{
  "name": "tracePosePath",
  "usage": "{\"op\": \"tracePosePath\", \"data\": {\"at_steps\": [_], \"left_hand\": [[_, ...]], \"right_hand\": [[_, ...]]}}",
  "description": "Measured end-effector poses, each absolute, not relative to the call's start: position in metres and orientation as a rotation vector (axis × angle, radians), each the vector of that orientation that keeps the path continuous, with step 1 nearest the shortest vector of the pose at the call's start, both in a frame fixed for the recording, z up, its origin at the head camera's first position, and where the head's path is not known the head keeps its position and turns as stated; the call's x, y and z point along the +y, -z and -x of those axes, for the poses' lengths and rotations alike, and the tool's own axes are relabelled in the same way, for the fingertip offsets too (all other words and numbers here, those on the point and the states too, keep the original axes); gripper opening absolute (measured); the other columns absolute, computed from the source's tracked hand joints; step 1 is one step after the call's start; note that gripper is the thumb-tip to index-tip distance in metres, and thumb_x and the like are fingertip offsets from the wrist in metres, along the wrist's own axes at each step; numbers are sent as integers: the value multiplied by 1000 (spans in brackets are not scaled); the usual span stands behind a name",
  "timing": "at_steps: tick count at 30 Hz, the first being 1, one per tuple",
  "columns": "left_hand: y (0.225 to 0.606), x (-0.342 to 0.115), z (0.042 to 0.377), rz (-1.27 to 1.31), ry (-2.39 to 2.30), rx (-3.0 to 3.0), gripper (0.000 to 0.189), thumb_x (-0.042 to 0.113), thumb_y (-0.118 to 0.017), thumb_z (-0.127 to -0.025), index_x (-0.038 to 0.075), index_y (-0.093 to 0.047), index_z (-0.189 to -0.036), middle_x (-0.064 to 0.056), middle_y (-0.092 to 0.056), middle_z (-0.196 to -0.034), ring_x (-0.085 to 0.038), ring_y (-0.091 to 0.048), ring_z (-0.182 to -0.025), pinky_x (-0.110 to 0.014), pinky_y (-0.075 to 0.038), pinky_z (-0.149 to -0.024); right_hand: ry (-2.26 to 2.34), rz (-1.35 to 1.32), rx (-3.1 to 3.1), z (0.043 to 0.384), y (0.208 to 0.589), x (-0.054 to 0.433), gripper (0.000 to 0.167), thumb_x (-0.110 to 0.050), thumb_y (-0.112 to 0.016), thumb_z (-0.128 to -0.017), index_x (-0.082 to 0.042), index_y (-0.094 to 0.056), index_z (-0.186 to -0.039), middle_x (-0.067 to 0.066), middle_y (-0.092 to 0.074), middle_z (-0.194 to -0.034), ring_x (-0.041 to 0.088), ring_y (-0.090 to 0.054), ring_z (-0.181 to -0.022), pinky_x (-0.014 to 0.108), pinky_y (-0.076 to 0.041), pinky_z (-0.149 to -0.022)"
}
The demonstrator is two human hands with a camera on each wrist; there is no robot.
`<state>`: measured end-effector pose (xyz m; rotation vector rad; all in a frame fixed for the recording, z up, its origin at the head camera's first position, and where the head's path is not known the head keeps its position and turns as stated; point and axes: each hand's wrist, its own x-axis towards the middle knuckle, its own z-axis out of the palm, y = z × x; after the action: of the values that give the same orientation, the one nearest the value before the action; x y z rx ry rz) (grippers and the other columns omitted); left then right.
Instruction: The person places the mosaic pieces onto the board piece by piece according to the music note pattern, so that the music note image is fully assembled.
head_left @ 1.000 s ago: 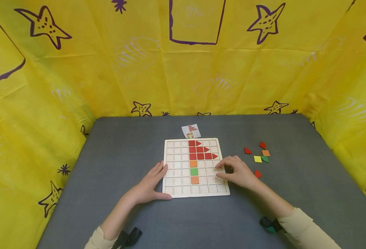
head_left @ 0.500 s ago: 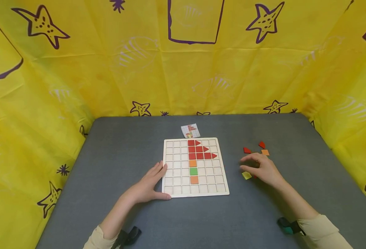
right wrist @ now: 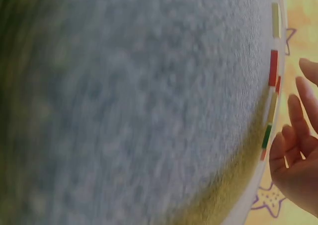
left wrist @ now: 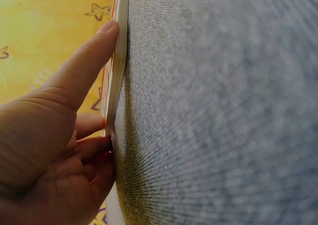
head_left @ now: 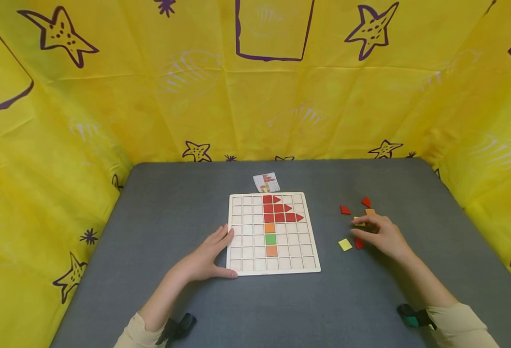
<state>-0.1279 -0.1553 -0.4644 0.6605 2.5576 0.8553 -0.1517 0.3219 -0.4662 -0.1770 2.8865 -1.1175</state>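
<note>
My left hand (head_left: pixel 205 256) rests against the light wooden grid board (head_left: pixel 247 263), fingers at its left edge and thumb at the near left corner. In the left wrist view the thumb (left wrist: pixel 84 66) lies extended along the board's side. The board carries red squares and triangles, plus a column of orange and green squares. To the right, my right hand (head_left: pixel 383 237) is over the loose tiles with bent, parted fingers and nothing seen between them. A yellow square (head_left: pixel 359 221) shows under its fingertips. Another yellow square (head_left: pixel 345 244) lies beside a red rounded tile (head_left: pixel 359 243).
Two more red rounded tiles (head_left: pixel 345 210) and an orange square (head_left: pixel 370 211) lie beyond the right hand. In the right wrist view a green tile (right wrist: pixel 267 136) shows among them. A small pattern card (head_left: pixel 266 182) sits behind the board. Yellow cloth (head_left: pixel 255 111) encloses the table.
My right hand has moved from the board's right edge rightward to the loose tiles. A second yellow square now shows left of the near red tile. The left hand has stayed put.
</note>
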Motion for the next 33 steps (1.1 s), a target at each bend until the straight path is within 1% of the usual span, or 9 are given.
{"op": "tracePosePath", "data": {"at_steps": [4, 8, 14, 16, 20, 22, 26, 28, 33], "left_hand": [[466, -156, 128, -666, -856, 2562, 106, 41, -84, -74, 1, -25, -153, -20, -13, -160, -38, -8, -147, -56, -21, -112], [466, -156, 128, -669, -859, 2570, 107, 40, -85, -74, 0, -25, -153, -21, -14, -160, -38, -8, -147, -56, -21, -112], [466, -155, 127, -657, -863, 2568, 107, 40, -84, -74, 1, -25, -153, -20, -13, -160, -38, -8, -147, -57, -20, -112], [467, -155, 127, -659, -862, 2568, 106, 40, -84, -74, 1, -25, -153, -20, -13, -160, -38, -8, -147, -56, -20, -112], [467, -156, 127, -664, -861, 2570, 106, 41, -84, -74, 1, -25, -153, -20, -13, -160, -38, -7, -147, -56, -20, -112], [467, -156, 127, -663, -862, 2570, 107, 41, -84, -74, 1, -25, -153, -20, -13, -160, -38, -7, -147, -57, -20, -112], [466, -155, 127, -662, -864, 2570, 107, 41, -84, -74, 1, -25, -153, -20, -13, -160, -38, -7, -147, -57, -20, -112], [466, -155, 127, -664, -865, 2571, 107, 41, -84, -74, 1, -25, -153, -21, -13, -160, -38, -8, -147, -57, -21, -112], [465, -154, 126, -658, -860, 2571, 106, 40, -84, -74, 1, -25, -153, -20, -13, -160, -38, -8, -147, -57, -21, -112]], "right_hand": [[1096, 167, 2893, 149, 464, 328, 35, -37, -74, -87, -14, -71, -113, 10, -61, -115, 28, -44, -107, 43, -35, -81], [1090, 188, 2898, 148, 464, 333, 34, -35, -74, -87, -14, -71, -113, 9, -62, -113, 27, -44, -106, 43, -34, -83], [1059, 253, 2895, 144, 464, 337, 31, -32, -75, -87, -13, -71, -112, 11, -63, -116, 27, -45, -106, 44, -35, -83], [1052, 291, 2911, 143, 464, 338, 30, -30, -76, -86, -13, -72, -110, 10, -64, -115, 24, -45, -105, 41, -35, -83], [1057, 410, 2928, 142, 466, 340, 26, -25, -80, -83, -14, -73, -106, 5, -68, -109, 18, -51, -100, 29, -38, -81], [1043, 440, 2919, 142, 467, 341, 26, -26, -81, -82, -17, -73, -105, 1, -68, -107, 17, -51, -99, 28, -37, -81], [976, 419, 2897, 140, 469, 342, 28, -32, -82, -80, -20, -72, -103, 0, -66, -106, 23, -47, -101, 38, -35, -84], [941, 406, 2903, 139, 469, 342, 30, -35, -82, -78, -20, -72, -102, 0, -65, -104, 24, -47, -100, 41, -35, -82], [901, 435, 2949, 139, 471, 338, 31, -35, -85, -75, -17, -70, -96, -3, -64, -95, 23, -48, -94, 40, -35, -80]]}}
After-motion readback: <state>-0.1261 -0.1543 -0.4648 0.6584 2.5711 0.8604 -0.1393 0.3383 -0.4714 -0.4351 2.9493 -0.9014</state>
